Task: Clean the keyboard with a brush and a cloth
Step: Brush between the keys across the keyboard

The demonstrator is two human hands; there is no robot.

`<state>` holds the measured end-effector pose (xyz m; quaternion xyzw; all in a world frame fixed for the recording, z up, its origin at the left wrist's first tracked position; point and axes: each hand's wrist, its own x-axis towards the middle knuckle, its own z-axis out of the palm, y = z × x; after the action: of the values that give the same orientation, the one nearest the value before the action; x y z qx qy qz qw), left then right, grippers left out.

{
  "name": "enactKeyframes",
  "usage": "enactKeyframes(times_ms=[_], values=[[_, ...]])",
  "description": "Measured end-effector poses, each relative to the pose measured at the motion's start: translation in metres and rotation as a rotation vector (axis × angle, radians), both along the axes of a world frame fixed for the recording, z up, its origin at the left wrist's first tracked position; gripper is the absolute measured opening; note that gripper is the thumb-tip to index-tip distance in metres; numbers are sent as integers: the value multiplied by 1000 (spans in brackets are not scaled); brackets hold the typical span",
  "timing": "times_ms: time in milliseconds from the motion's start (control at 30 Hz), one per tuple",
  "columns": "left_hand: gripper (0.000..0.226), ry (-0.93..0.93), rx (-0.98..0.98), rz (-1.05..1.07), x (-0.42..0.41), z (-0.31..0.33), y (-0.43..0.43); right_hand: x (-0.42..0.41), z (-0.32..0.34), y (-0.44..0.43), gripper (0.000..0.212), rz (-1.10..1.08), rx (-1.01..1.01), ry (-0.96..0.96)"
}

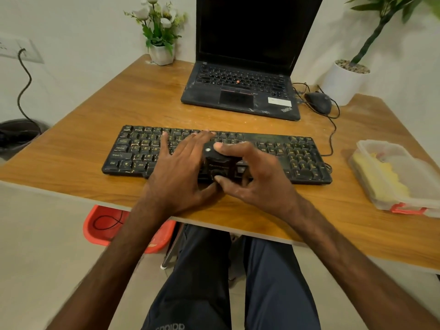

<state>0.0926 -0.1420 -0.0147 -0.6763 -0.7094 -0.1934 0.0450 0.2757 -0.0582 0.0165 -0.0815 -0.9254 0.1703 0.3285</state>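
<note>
A black keyboard point(285, 156) with worn yellowish key legends lies across the wooden desk point(119, 103) in front of me. My left hand point(181, 167) lies flat on its left-middle keys, fingers straight and spread. My right hand point(252, 177) grips a small black brush point(217, 163) with a rounded top between thumb and fingers, held over the keyboard's lower middle rows. The bristles are hidden by the brush body and my fingers. A yellow cloth point(381, 177) lies inside a clear plastic box point(402, 158) at the right of the desk.
An open black laptop point(240, 91) stands behind the keyboard, with a wired black mouse point(317, 102) to its right. A white pot of flowers point(162, 53) and a potted plant point(342, 82) stand at the back corners. A red stool point(102, 225) is under the desk.
</note>
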Motion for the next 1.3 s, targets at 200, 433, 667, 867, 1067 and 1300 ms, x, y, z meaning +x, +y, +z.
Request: enactKeyframes(times_ms=[200, 433, 667, 867, 1067, 1300], values=[[99, 41, 17, 9, -1, -3, 2, 57, 2, 16, 68, -137, 1, 70], [97, 20, 17, -13, 0, -2, 1, 6, -4, 2, 64, 2, -35, 24], [96, 40, 12, 14, 1, -2, 0, 32, -3, 11, 64, -51, -53, 71], [95, 41, 17, 8, 1, -2, 1, 32, -1, 11, 64, -49, -24, 86], [97, 9, 13, -18, 1, -1, 0, 3, -5, 4, 61, 43, 5, -6], [93, 56, 9, 0, 1, -2, 1, 39, -2, 14, 61, -39, -17, 76]])
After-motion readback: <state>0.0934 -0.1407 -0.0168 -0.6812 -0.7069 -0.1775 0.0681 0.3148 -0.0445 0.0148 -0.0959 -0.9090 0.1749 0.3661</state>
